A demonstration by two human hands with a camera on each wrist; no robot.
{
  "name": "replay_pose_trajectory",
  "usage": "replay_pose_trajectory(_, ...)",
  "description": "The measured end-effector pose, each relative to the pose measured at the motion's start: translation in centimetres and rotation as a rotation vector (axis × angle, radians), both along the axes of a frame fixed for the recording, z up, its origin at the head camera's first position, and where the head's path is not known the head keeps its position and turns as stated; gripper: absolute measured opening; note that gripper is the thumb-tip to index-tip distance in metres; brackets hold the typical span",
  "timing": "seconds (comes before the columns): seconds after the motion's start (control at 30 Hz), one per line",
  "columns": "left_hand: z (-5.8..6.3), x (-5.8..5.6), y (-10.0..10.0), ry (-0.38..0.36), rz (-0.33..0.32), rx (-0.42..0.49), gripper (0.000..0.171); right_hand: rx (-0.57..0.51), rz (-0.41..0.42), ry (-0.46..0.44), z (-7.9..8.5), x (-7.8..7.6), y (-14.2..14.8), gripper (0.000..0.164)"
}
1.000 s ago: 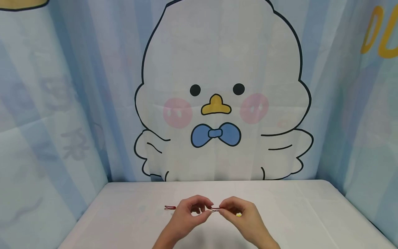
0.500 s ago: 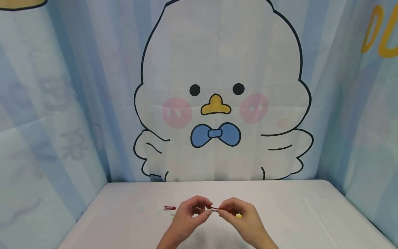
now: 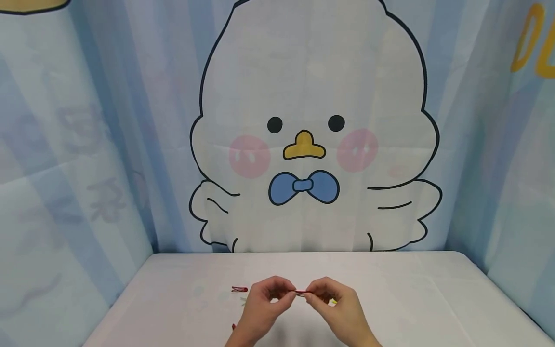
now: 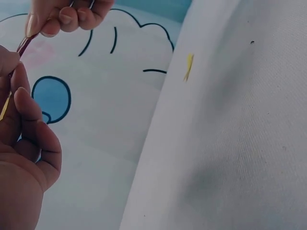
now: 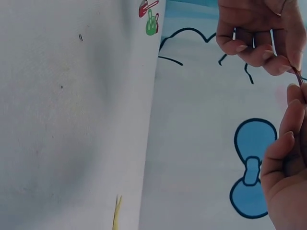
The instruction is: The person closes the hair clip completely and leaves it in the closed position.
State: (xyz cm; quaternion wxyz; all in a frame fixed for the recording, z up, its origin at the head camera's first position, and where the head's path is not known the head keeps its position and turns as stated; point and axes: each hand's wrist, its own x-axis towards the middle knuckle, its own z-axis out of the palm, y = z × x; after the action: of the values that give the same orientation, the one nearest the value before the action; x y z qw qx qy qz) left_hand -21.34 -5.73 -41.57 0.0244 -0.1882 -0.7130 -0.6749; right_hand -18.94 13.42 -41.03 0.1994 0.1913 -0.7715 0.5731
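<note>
Between my two hands a thin red hair clip (image 3: 300, 292) is held just above the table. My left hand (image 3: 265, 304) pinches one end between thumb and fingertips. At the other end, the thumb and fingertips of my right hand (image 3: 338, 302) pinch it too. Fingers cover most of the clip; in the right wrist view a short red piece of the clip (image 5: 297, 75) shows between the hands. Beyond the left hand lie a red hair clip (image 3: 239, 289) and a green hair clip (image 5: 152, 24). A yellow hair clip (image 4: 189, 66) lies past the right hand, mostly hidden in the head view.
The white table (image 3: 412, 299) reaches back to a pale blue curtain (image 3: 464, 144) printed with a cartoon duck. Curtains also hang at both sides. A small red piece (image 3: 233, 326) peeks out beside the left forearm.
Both hands keep their pinch on the red hair clip and have sunk very slightly. The two strips of the clip look closer together than a second ago. The head view has shifted a little.
</note>
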Motion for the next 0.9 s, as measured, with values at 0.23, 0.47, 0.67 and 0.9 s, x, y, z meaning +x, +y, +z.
replay_pose_trajectory(0.23, -0.1, 0.0, 0.2, -0.035, 0.061, -0.039, 0.010, -0.012, -0.045, -0.035, -0.2, 0.2, -0.6, 0.011)
replay_pose_trajectory(0.47, -0.3, -0.2, 0.7, 0.005, 0.091, -0.080, 0.007, -0.033, -0.084, 0.017, -0.5, -0.1, -0.8, 0.019)
replay_pose_trajectory(0.67, -0.3, -0.3, 0.5, -0.008, 0.077, -0.058, 0.008, 0.010, -0.058, 0.073, -0.6, -0.3, -0.5, 0.020)
replay_pose_trajectory(0.9, -0.1, -0.2, 0.6, -0.026, 0.075, -0.042, 0.008, 0.185, -0.056, 0.424, -1.2, -1.0, 0.2, 0.037)
